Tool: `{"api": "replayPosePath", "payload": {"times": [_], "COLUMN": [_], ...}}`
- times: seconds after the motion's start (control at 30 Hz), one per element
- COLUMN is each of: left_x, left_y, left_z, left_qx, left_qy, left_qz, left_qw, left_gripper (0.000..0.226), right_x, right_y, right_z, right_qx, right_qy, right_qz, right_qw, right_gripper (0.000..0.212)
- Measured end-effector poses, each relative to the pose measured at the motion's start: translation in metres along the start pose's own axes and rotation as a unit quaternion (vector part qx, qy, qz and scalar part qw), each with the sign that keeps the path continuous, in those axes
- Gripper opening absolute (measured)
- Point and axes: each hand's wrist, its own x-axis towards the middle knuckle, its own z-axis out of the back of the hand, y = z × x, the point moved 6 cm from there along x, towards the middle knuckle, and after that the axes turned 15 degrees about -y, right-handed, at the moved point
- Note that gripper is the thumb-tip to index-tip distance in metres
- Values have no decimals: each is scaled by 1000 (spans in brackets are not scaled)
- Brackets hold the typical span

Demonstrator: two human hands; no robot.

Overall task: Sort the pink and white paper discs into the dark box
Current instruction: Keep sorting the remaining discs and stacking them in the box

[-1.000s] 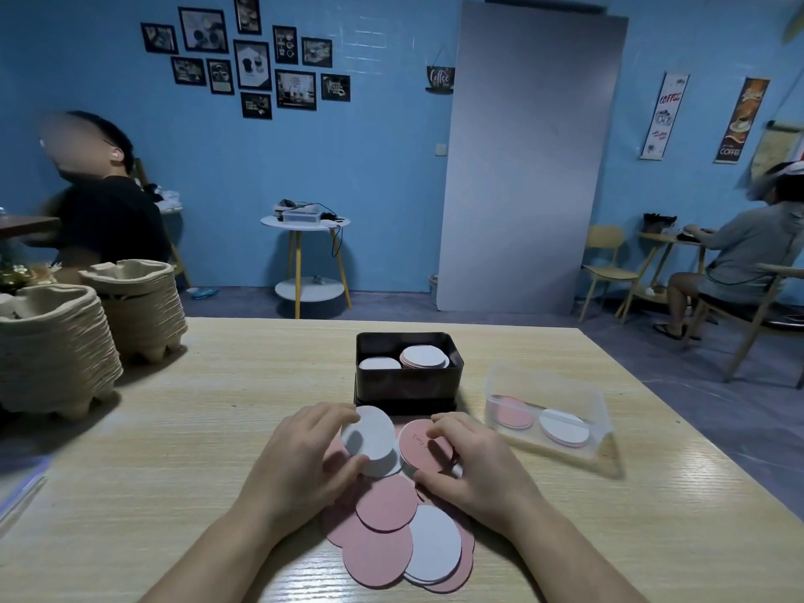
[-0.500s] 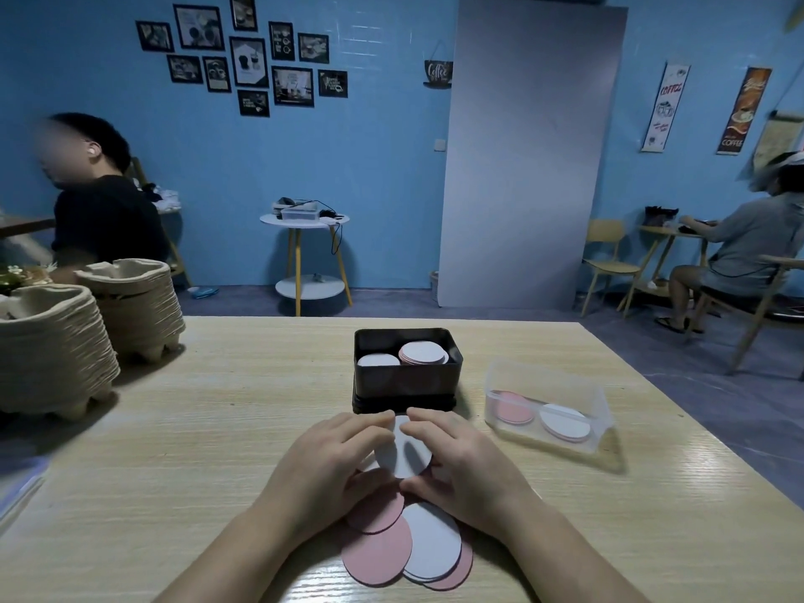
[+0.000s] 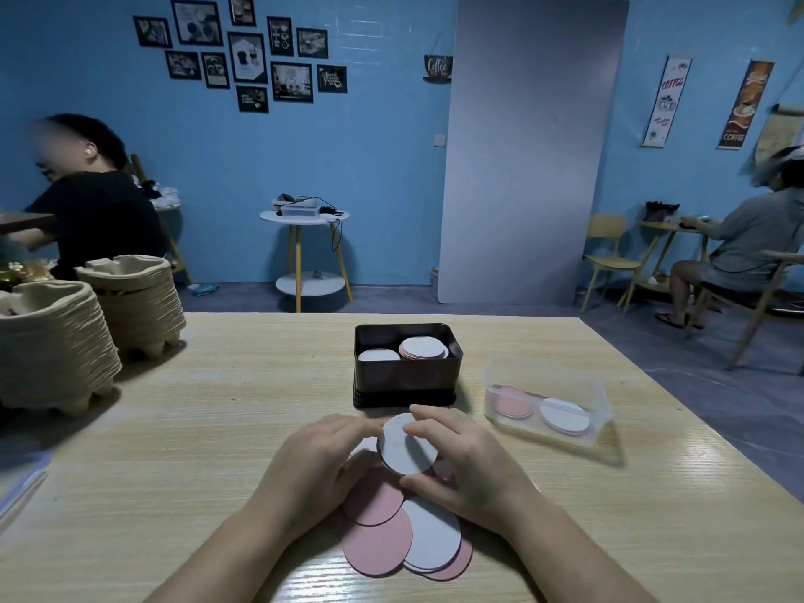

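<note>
White disc [image 3: 407, 448]: we pinch its rim with fingers [image 3: 430, 417] of left hand [image 3: 322, 465] and right hand [image 3: 465, 465], raised off the pile [image 3: 391, 537], presumably for transfer into the dark box [image 3: 407, 378].

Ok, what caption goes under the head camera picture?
Left hand and right hand hold a white disc over the disc pile, near the dark box.

The dark box [image 3: 404, 380] sits open on the counter [image 3: 217, 428] and holds a white stack [image 3: 377, 355] and a taller white-topped stack [image 3: 424, 348]. Just before it, a white disc [image 3: 407, 446] tilts above a pile [image 3: 391, 537] of overlapping pink and white discs.
</note>
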Motion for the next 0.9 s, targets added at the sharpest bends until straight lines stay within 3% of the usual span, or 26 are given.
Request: {"api": "replayPosePath", "payload": {"times": [0.23, 0.33, 0.57, 0.9], "left_x": [-7, -14, -25, -25], "left_y": [4, 2, -12, -21], "left_z": [9, 19, 19, 22], "left_qx": [-19, -44, -2, 10], "left_qy": [5, 21, 93, 94], "left_qz": [40, 56, 8, -32], "left_qw": [999, 997, 996, 995], "left_gripper": [26, 34, 58, 37], "right_x": [0, 1, -24, -31], "right_y": [0, 0, 3, 11], "right_z": [6, 20, 29, 22], "right_qx": [-16, -9, 14, -12], "right_qy": [9, -7, -26, -5], "right_qz": [7, -30, -90, -96], "right_qw": [1000, 999, 995, 995], "right_gripper": [54, 58, 57, 54]}}
